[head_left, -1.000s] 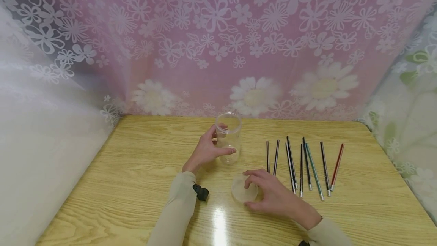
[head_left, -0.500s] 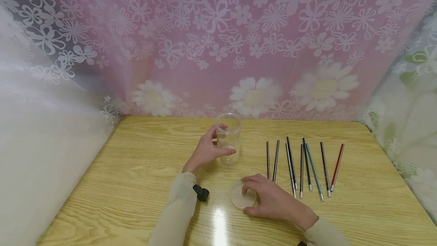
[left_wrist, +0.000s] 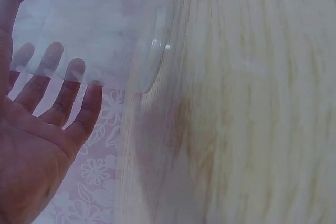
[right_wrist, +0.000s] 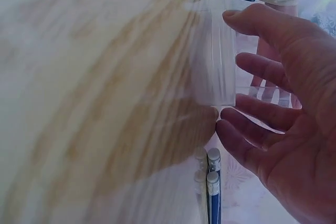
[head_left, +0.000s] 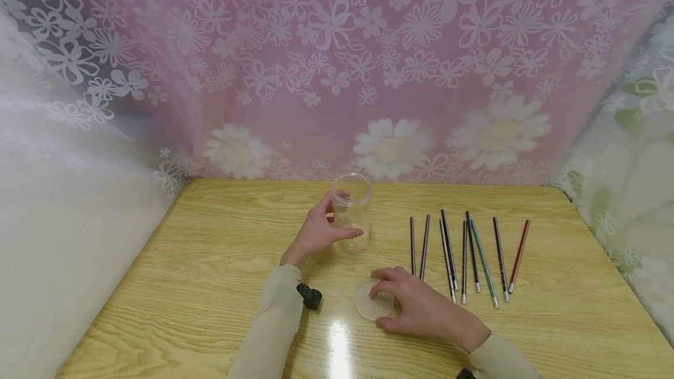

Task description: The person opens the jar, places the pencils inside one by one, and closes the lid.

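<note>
My left hand (head_left: 317, 231) holds a clear, open-topped plastic jar (head_left: 363, 215) upright on the table, thumb across its near side and fingers behind it. Beside this hand in the left wrist view, the jar (left_wrist: 105, 30) shows as a see-through wall with a rounded rim. The round translucent lid (head_left: 365, 307) lies flat on the wood nearer to me. My right hand (head_left: 423, 309) is spread loosely about the lid's right side, fingertips right at its rim. In the right wrist view the lid (right_wrist: 218, 72) appears edge-on, beside the relaxed fingers.
Several dark pencils (head_left: 449, 247), a teal pencil (head_left: 485, 265) and a red pencil (head_left: 520, 256) lie on the wooden table (head_left: 210, 285) to the right. A pink flowered curtain (head_left: 295, 104) hangs along the table's back edge.
The right hand and the lid have come slightly down and toward me, and the lid now rests flat. Lately its fingers have spread a little. The left hand and jar are unmoved.
</note>
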Demonstrator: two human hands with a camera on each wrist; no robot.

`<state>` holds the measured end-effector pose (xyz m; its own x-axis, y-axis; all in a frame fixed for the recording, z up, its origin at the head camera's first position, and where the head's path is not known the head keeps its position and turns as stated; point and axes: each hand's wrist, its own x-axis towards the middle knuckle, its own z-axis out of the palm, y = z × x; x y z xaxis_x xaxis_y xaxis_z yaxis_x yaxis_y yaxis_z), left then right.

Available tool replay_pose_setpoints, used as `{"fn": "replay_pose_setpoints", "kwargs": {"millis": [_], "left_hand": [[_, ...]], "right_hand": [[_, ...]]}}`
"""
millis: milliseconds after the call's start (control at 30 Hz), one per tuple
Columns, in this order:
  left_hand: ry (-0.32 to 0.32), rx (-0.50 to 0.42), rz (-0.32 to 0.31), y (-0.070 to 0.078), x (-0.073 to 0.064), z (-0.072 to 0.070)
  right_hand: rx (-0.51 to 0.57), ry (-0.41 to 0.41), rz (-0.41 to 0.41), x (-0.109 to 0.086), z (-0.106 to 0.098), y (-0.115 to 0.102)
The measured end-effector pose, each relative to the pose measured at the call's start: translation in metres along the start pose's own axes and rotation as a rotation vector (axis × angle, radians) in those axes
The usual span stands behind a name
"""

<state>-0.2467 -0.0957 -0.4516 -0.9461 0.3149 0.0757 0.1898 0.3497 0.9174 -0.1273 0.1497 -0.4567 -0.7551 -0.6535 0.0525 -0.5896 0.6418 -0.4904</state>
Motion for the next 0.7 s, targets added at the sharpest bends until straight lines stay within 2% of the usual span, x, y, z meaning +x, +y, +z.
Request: {"fn": "replay_pose_setpoints", "kwargs": {"millis": [133, 233, 467, 600, 700], "left_hand": [[0.0, -0.002, -0.003, 0.0, 0.0, 0.0], [-0.004, -0.005, -0.005, 0.0, 0.001, 0.0], [-0.018, -0.015, -0.001, 0.0, -0.001, -0.001], [-0.025, -0.004, 0.004, 0.001, -0.001, -0.001], [-0.028, 0.002, 0.006, 0.002, -0.001, -0.001]], "right_hand": [[0.046, 0.026, 0.009, -0.004, -0.004, 0.002], [0.062, 0.093, -0.001, -0.007, -0.01, 0.005], [-0.044, 0.396, -0.111, -0.016, -0.023, 0.023], [-0.043, 0.502, -0.08, -0.022, -0.03, 0.036], [-0.051, 0.537, -0.023, -0.029, -0.035, 0.045]]}}
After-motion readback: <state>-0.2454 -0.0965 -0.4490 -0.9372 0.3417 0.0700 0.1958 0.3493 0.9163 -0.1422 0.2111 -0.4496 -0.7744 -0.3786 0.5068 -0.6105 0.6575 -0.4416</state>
